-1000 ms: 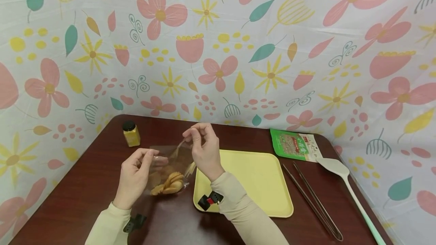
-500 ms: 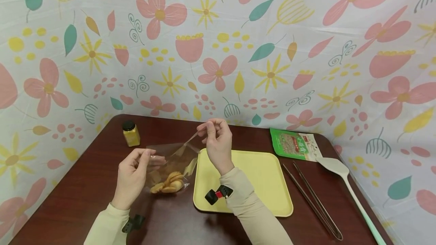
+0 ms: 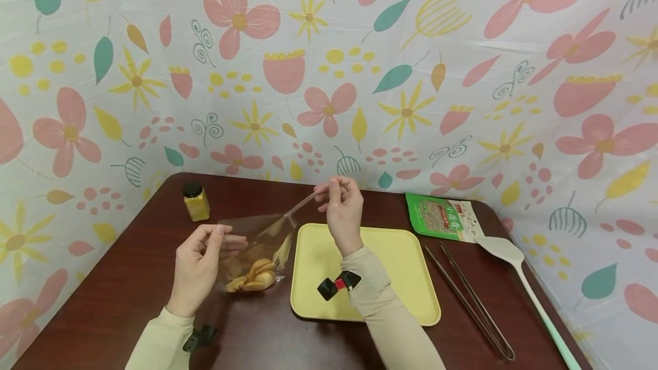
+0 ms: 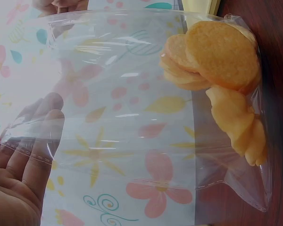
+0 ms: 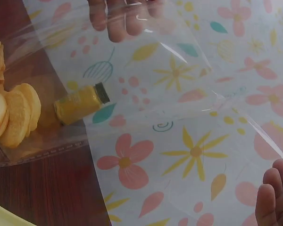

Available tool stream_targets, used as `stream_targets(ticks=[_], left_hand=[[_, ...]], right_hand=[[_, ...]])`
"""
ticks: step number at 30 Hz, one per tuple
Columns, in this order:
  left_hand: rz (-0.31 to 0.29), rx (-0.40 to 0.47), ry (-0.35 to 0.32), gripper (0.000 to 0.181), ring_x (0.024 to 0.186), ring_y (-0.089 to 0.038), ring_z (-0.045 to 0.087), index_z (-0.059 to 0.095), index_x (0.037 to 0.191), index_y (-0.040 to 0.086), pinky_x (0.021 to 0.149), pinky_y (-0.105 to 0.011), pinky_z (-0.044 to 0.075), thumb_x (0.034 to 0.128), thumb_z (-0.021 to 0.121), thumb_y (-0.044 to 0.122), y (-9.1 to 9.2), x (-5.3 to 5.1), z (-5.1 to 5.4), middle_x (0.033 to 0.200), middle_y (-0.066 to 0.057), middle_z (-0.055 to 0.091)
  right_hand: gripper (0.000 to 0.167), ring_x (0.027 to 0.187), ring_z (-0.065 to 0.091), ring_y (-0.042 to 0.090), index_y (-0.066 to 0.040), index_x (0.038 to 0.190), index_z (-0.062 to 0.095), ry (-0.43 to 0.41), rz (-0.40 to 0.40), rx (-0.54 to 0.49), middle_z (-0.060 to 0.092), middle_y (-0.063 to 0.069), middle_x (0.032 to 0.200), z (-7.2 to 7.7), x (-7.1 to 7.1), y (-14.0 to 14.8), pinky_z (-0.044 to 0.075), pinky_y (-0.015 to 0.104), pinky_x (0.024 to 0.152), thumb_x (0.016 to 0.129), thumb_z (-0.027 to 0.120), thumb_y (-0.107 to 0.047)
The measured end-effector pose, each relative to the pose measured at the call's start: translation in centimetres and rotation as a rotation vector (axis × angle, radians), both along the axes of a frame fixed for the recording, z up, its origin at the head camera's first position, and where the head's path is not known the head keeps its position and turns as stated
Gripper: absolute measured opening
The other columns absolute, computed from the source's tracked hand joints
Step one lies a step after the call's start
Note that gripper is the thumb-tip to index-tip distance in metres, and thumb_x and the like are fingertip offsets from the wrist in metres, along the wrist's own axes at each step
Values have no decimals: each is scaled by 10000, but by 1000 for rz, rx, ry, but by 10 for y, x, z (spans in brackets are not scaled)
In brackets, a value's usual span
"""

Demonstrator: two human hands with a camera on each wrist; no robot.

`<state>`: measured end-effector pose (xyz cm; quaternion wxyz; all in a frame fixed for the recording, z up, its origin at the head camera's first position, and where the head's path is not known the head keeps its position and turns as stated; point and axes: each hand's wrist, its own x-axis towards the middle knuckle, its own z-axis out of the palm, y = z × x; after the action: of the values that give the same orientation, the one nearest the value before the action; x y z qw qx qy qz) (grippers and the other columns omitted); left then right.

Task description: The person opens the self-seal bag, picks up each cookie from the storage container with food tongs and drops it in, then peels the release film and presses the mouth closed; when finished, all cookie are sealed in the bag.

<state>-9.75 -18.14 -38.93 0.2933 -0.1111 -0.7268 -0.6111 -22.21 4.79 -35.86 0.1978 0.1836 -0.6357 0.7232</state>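
Observation:
A clear plastic bag [image 3: 252, 234] stands tilted left of the middle of the table, with several round biscuits [image 4: 221, 54] and a twisted pastry piece [image 4: 238, 125] at its bottom. My left hand [image 3: 197, 270] pinches the bag's left edge near the mouth, thumb in front and fingers behind the film. A thin clear strip [image 3: 300, 205] runs taut from the bag's top corner up to my right hand [image 3: 344, 213], which pinches its end above the tray's back left part. In the right wrist view, the right fingers [image 5: 273, 188] show only in part at the lower right.
A yellow tray [image 3: 396, 278] lies right of the bag. Metal tongs [image 3: 470, 304], a white spatula [image 3: 534, 290] with a green handle end, and a green food packet [image 3: 442, 217] lie farther right. A black-capped yellow jar [image 3: 197, 203] stands at the back left.
My right hand has moved right and slightly up, away from the bag, drawing out a longer length of the strip. The left hand stays almost in place, shifting slightly left.

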Motion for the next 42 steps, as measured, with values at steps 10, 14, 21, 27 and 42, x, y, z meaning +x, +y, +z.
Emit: stream_targets(ticks=[10,14,21,27,42], left_hand=[[11,8,-8,200,776,-201,724,615,1063,-46,675,-315,580,1032,454,69,-1,1,1,895,-196,721],[12,17,-16,202,775,-207,724,614,1066,-49,676,-322,581,1031,456,71,-1,2,1,896,-203,719],[22,8,-19,206,775,-208,723,616,1069,-41,680,-312,580,1033,459,88,-3,2,0,893,-184,724],[25,2,-17,199,765,-216,723,620,1070,-32,681,-301,579,1032,459,78,-4,1,-2,890,-184,724],[8,-23,-41,213,786,-220,723,601,1074,-33,696,-323,580,1040,454,117,-6,1,-1,909,-161,729]], right_hand=[[234,678,650,211,45,1061,486,-27,-58,-73,671,236,878,-6,-12,14,547,299,533,1037,469,-186],[261,677,651,185,105,1080,469,-62,-73,-99,665,249,895,-6,-14,20,547,284,536,1040,460,-152],[166,676,648,184,-24,1021,507,-98,-104,-146,674,245,906,-5,-18,27,547,275,539,1039,459,-182],[186,673,642,182,-23,1033,496,-101,-111,-180,675,239,904,-5,-20,31,544,272,541,1040,453,-203],[169,681,632,163,-52,1008,510,-125,-117,-203,620,349,982,-4,-20,35,538,258,548,1044,442,-203]])
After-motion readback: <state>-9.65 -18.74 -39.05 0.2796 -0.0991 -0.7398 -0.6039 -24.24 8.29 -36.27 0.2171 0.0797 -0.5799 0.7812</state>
